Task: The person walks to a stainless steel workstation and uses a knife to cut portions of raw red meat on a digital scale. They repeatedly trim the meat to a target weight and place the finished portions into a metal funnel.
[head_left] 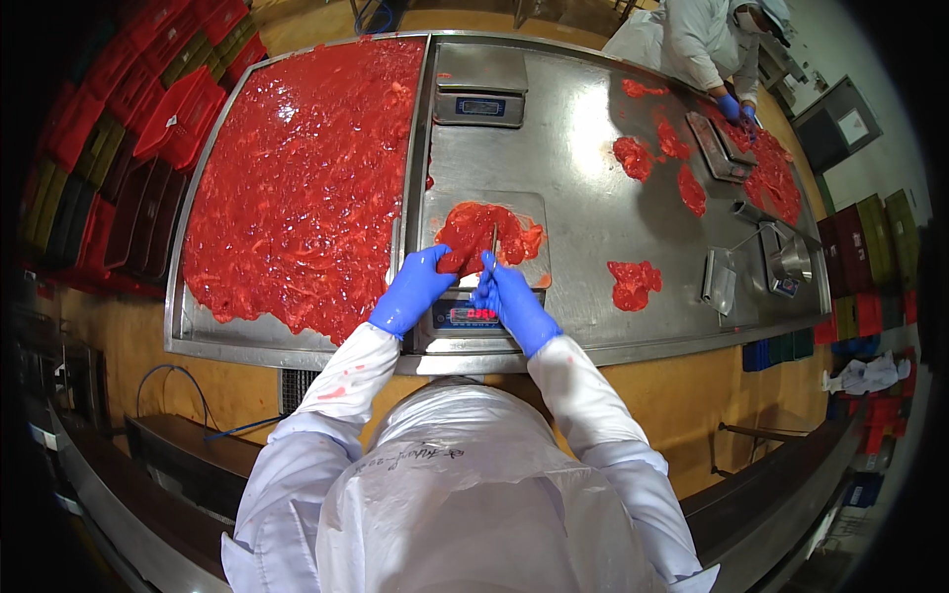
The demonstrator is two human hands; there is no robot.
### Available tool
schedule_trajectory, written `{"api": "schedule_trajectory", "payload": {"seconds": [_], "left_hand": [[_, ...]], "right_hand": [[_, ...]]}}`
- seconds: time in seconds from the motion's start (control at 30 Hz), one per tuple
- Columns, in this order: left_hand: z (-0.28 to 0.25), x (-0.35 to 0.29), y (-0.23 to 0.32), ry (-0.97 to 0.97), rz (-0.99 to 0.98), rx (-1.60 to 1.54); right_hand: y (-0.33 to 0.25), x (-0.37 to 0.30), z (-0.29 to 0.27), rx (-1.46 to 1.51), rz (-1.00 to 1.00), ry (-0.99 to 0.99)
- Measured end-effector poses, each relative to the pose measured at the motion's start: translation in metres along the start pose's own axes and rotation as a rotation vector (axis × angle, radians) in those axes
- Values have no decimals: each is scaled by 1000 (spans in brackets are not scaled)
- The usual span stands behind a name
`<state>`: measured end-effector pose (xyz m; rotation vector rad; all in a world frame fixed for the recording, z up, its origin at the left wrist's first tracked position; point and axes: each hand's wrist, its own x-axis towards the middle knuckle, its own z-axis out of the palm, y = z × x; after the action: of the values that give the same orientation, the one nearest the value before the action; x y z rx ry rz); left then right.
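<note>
A slab of wet red raw meat (473, 219) lies on the steel pan of a weighing scale (535, 205) in front of me. My left hand (413, 289), in a blue glove, pinches the meat's near left edge. My blue-gloved right hand (509, 296) is closed round a tool with a narrow blade (494, 235). That blade points away from me over the meat; whether it is a knife or scissors I cannot tell. Below the hands, the scale's lit red display shows partly behind my right hand. Red stains mark my left sleeve.
Left of a metal divider, a steel trough (203, 331) holds a wide mass of red meat. A second scale (480, 107) stands farther back. Loose meat pieces (633, 285) lie to the right. At far right, a co-worker in white (692, 44) handles meat. Stacked crates (183, 119) line the left.
</note>
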<state>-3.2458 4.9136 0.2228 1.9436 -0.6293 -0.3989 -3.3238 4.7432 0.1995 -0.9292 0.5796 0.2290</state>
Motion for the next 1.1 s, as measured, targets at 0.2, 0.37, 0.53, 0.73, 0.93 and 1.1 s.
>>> {"api": "schedule_trajectory", "payload": {"seconds": [0.2,0.37,0.53,0.73,0.93,1.1], "left_hand": [[-1,0,2,-3,-1,-22],[-1,1,3,-5,38,-32],[-7,-3,4,14,41,-36],[1,1,9,-8,1,30],[4,6,-2,48,-7,-12],[8,7,2,52,-8,-70]], "right_hand": [[-4,-23,10,78,98,-84],[-5,-6,-5,41,0,-68],[-1,-82,-16,-115,205,-208],[7,-55,0,-191,89,-130],[24,-68,-18,-317,68,-180],[17,-77,-11,-265,180,-275]]}}
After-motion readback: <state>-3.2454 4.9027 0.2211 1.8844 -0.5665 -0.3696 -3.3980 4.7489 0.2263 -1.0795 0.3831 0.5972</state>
